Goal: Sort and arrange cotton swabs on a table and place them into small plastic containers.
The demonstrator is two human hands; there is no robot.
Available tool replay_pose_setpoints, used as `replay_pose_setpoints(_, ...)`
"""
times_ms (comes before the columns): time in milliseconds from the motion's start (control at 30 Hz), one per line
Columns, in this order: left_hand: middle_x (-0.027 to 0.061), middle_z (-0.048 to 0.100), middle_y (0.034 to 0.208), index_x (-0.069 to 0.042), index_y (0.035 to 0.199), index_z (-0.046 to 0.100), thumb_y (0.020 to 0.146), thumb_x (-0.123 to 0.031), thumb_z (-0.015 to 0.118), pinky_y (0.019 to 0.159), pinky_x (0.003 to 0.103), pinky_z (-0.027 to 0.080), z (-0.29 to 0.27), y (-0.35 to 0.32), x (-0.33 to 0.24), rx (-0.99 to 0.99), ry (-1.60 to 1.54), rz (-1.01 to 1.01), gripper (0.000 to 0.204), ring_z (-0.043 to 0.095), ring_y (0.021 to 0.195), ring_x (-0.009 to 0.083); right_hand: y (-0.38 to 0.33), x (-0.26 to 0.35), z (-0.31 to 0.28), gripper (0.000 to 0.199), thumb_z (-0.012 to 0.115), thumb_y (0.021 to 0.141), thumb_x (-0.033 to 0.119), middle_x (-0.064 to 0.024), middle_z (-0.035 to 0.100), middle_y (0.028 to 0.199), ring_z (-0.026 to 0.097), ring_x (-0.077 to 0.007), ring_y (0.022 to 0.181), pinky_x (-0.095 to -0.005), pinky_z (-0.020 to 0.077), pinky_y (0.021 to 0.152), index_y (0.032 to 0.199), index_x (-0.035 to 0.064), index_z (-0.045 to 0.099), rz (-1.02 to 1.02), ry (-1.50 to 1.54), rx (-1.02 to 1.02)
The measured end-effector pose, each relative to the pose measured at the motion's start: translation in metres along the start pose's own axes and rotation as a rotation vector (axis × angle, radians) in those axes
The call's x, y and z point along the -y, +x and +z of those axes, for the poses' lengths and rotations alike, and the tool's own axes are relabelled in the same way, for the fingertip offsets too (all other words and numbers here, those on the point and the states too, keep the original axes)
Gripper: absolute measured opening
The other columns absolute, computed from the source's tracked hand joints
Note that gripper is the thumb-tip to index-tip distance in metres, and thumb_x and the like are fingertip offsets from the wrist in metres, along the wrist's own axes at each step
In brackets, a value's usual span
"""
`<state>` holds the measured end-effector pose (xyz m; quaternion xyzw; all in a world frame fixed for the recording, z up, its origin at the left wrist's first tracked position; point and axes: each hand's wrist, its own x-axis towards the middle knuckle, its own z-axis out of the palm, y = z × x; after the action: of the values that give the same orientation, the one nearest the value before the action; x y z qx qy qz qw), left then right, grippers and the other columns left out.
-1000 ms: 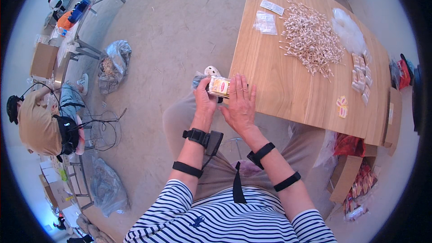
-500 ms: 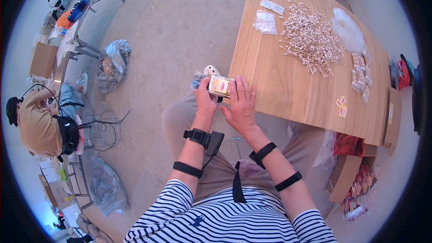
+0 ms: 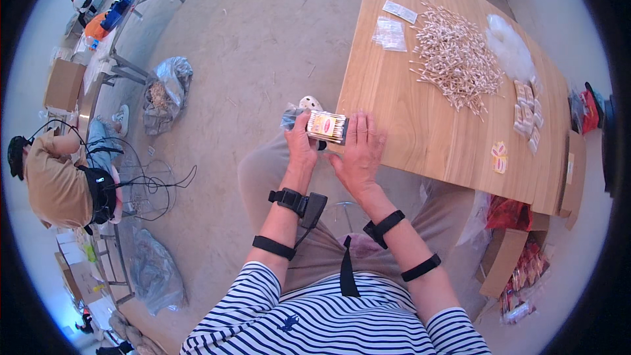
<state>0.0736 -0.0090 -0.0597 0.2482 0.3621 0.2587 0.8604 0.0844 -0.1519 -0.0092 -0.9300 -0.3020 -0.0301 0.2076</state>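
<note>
Clear packet (image 3: 327,126) of sticks at the wooden table's (image 3: 420,131) near edge, pinched between left hand (image 3: 301,146) and right hand (image 3: 360,154).

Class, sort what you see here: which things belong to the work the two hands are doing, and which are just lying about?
In the work:
left hand and right hand, both holding the small clear packet of sticks
loose pile of sticks on the wooden table
filled packets
empty clear bags

Lying about:
cardboard box
crumpled plastic bag on the floor
cables on the floor
</note>
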Motion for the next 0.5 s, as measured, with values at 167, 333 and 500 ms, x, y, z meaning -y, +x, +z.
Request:
replay_pose_setpoints(167, 0.0042, 0.069, 0.1, -0.006, 0.108, 0.062, 0.09, -0.01, 0.072, 0.075, 0.033, 0.061, -0.001, 0.002, 0.004, 0.025, 0.001, 0.042, 0.021, 0.071, 0.087, 0.0166, 0.003, 0.007, -0.002, 0.111, 0.088, 0.064, 0.04, -0.0172, 0.031, 0.161, 0.022, -0.0334, 0.153, -0.0638, 0.0142, 0.121, 0.152, -0.0018, 0.035, 0.061, -0.143, 0.074)
replay_pose_setpoints(333, 0.0035, 0.069, 0.101, -0.007, 0.11, 0.062, 0.091, -0.013, 0.072, 0.075, 0.033, 0.061, -0.001, -0.002, 0.002, 0.04, -0.001, 0.04, 0.022, 0.071, 0.089, 0.0164, 0.004, 0.007, 0.001, 0.112, 0.087, 0.064, 0.042, -0.0167, 0.028, 0.164, 0.019, -0.0328, 0.155, -0.0611, 0.0125, 0.122, 0.153, -0.0014, 0.034, 0.048, -0.146, 0.081)
replay_pose_setpoints(500, 0.0025, 0.068, 0.095, -0.009, 0.106, 0.062, 0.094, -0.02, 0.07, 0.06, 0.026, 0.053, -0.014, -0.011, -0.008, 0.066, -0.013, -0.007, 0.018, 0.066, 0.076, 0.0123, 0.003, 0.005, 0.002, 0.113, 0.087, 0.065, 0.042, -0.0165, 0.027, 0.164, 0.019, -0.0324, 0.155, -0.0598, 0.0119, 0.123, 0.154, -0.0012, 0.032, 0.04, -0.125, 0.06)
